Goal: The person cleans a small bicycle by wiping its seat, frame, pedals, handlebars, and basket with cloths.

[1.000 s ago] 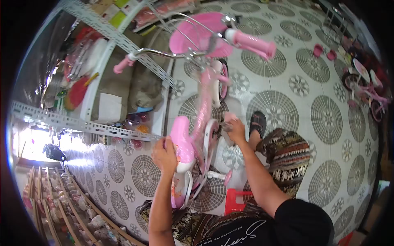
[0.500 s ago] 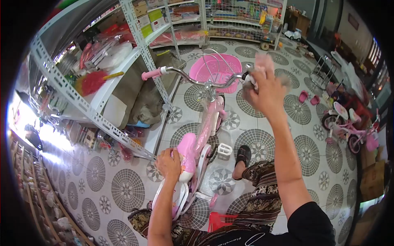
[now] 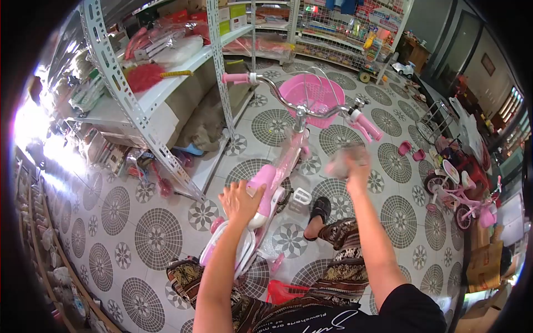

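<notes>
A pink child's bicycle [image 3: 291,150] stands between my legs, its front facing away from me. My left hand [image 3: 241,205] lies on its pink and white seat [image 3: 263,183], fingers spread. Smeared by motion, my right hand [image 3: 358,173] holds a greyish-pink cloth [image 3: 345,157] in the air, to the right of the frame and apart from it. Beyond it, the pink right handlebar grip [image 3: 368,126] and brake lever are uncovered. The left grip [image 3: 237,78] points toward the shelves. A pink basket [image 3: 311,91] hangs at the front.
A perforated metal shelf rack [image 3: 119,72] with wrapped goods stands close on the left. Something red [image 3: 283,291] lies on the floor by my legs. At right are pink slippers [image 3: 412,150], a smaller pink bicycle [image 3: 461,200] and cardboard boxes [image 3: 484,266]. Wire-mesh shelves [image 3: 347,41] stand behind.
My right hand has come off the right handlebar grip with the cloth, moving down and toward me. My left hand's fingers have spread on the seat. The view has shifted slightly.
</notes>
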A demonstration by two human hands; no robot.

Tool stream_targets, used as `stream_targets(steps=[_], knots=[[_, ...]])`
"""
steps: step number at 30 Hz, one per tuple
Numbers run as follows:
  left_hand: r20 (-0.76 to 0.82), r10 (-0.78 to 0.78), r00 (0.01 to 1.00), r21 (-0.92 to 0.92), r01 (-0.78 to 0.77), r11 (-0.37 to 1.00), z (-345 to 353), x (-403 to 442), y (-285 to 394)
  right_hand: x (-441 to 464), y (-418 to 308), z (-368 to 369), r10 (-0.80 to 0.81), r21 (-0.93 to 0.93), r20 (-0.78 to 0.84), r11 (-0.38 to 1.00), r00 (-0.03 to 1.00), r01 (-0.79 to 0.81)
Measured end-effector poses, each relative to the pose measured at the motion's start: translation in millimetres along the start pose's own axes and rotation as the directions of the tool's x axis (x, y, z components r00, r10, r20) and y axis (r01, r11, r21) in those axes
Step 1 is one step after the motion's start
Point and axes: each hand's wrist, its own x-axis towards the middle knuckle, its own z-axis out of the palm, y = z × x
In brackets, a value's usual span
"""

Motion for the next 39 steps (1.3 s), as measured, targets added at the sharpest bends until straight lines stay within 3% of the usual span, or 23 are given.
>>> stream_targets(steps=[1, 2, 4, 7, 10, 13, 14, 16, 18, 21, 25, 27, 29, 31, 32, 33, 35, 37, 39], knots=[[0.022, 0.006, 1.000, 0.007, -0.006, 1.000, -1, 0, 0, -8, 11, 18, -0.067, -0.099, 0.122, 0.992, 0.990, 0.079], [0.006, 0.012, 1.000, -0.005, -0.012, 1.000, 2, 0, -1, -2, 14, 33, -0.238, -0.323, 0.222, 0.897, 0.946, 0.302], [-0.012, 0.006, 1.000, 0.009, -0.006, 1.000, 0, -2, 1, 11, -25, 84, -0.427, -0.612, 0.500, 0.441, 0.753, 0.657], [0.000, 0.004, 1.000, 0.007, -0.004, 1.000, 3, -2, 1, 66, -28, 119, -0.477, -0.636, 0.700, -0.076, 0.532, 0.768], [-0.012, 0.027, 1.000, -0.002, -0.027, 1.000, 3, -2, 3, 104, 33, 125, -0.378, -0.652, 0.752, -0.308, 0.540, 0.693], [-0.050, 0.064, 0.997, -0.005, -0.065, 0.998, 5, -1, 1, 99, 71, 139, -0.369, -0.775, 0.564, 0.072, 0.739, 0.627], [-0.064, 0.064, 0.996, -0.015, -0.065, 0.998, 6, 1, 0, 118, 74, 148, -0.440, -0.628, 0.564, 0.321, 0.699, 0.709], [-0.074, 0.074, 0.995, -0.032, -0.076, 0.997, 12, 7, -4, 106, 33, 211, -0.563, -0.321, 0.559, 0.529, 0.608, 0.786], [-0.071, 0.090, 0.993, -0.022, -0.092, 0.995, 14, 10, -4, 101, 30, 251, -0.640, -0.294, 0.540, 0.465, 0.547, 0.835], [-0.090, 0.132, 0.987, -0.045, -0.136, 0.990, 17, 8, -2, 111, 80, 267, -0.628, -0.475, 0.589, 0.241, 0.509, 0.846], [-0.140, 0.144, 0.980, -0.100, -0.158, 0.982, 19, 18, -9, 112, 113, 226, -0.582, -0.486, 0.600, 0.279, 0.549, 0.828], [-0.162, 0.160, 0.974, -0.138, -0.183, 0.973, 24, 24, -12, 110, 128, 189, -0.325, -0.530, 0.828, -0.187, 0.457, 0.827], [-0.174, 0.173, 0.969, -0.162, -0.202, 0.966, 30, 24, -9, 93, 115, 176, -0.182, -0.407, 0.913, -0.412, 0.365, 0.815], [-0.118, 0.164, 0.979, -0.154, -0.181, 0.971, 30, 22, 1, 75, 97, 163, 0.116, -0.598, 0.799, 0.041, 0.591, 0.800], [-0.091, 0.158, 0.983, -0.143, -0.170, 0.975, 29, 24, 3, 72, 91, 167, 0.296, -0.688, 0.724, 0.245, 0.623, 0.683], [-0.095, 0.173, 0.980, -0.140, -0.186, 0.973, 29, 26, 3, 72, 72, 186, 0.043, -0.594, 0.789, 0.310, 0.613, 0.742], [-0.084, 0.203, 0.976, -0.133, -0.213, 0.968, 32, 27, 4, 68, 18, 236, -0.445, -0.378, 0.733, 0.363, 0.515, 0.852], [-0.047, 0.209, 0.977, -0.166, -0.214, 0.963, 27, 28, 6, 94, 7, 273, -0.645, -0.357, 0.658, 0.188, 0.389, 0.915], [-0.060, 0.225, 0.973, -0.163, -0.232, 0.959, 23, 28, 6, 139, 41, 278, -0.357, -0.487, 0.765, 0.224, 0.536, 0.844]])
